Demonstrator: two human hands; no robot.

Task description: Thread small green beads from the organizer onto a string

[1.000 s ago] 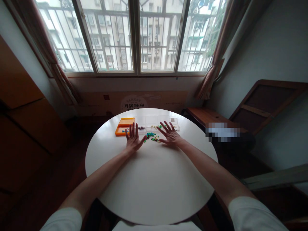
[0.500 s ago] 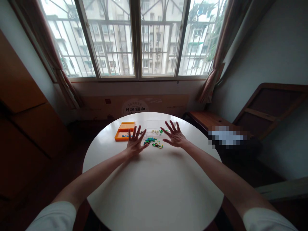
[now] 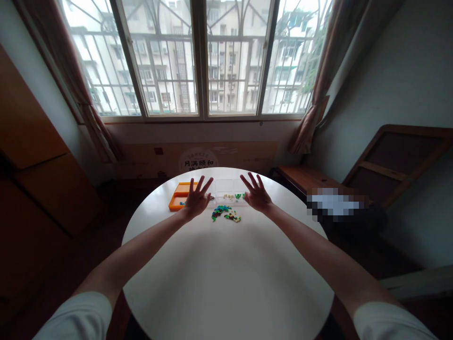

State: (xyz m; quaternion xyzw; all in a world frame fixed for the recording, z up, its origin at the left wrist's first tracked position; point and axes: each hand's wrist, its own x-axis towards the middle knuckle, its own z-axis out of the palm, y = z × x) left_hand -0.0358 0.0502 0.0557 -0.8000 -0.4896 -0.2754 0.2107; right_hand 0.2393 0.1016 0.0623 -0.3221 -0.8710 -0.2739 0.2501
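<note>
My left hand [image 3: 197, 200] is raised over the table beside the orange box [image 3: 174, 208], hiding part of it. Three fingers are spread upward, while thumb and index finger curl together in a pinch with nothing visible between them. My right hand [image 3: 257, 196] mirrors this shape, in front of the right part of a clear plastic case [image 3: 224, 185]. Between and below the hands lie a pile of blue and green small pieces [image 3: 221, 210] and a smaller heap of yellow, green and dark pieces [image 3: 233, 217]. Neither hand touches the piles.
The round white table [image 3: 226, 274] stretches toward me. In the clear case sit cream pieces [image 3: 228, 196] and green pieces [image 3: 238, 196]. A wooden bench [image 3: 300, 177] stands to the right, near a leaning wooden frame [image 3: 399, 160]. A cardboard panel [image 3: 240, 153] is under the window.
Both hands had all fingers spread wide; now thumb and index finger of each have come together, the other fingers still extended. The left hand has shifted slightly up, uncovering more of the piles.
</note>
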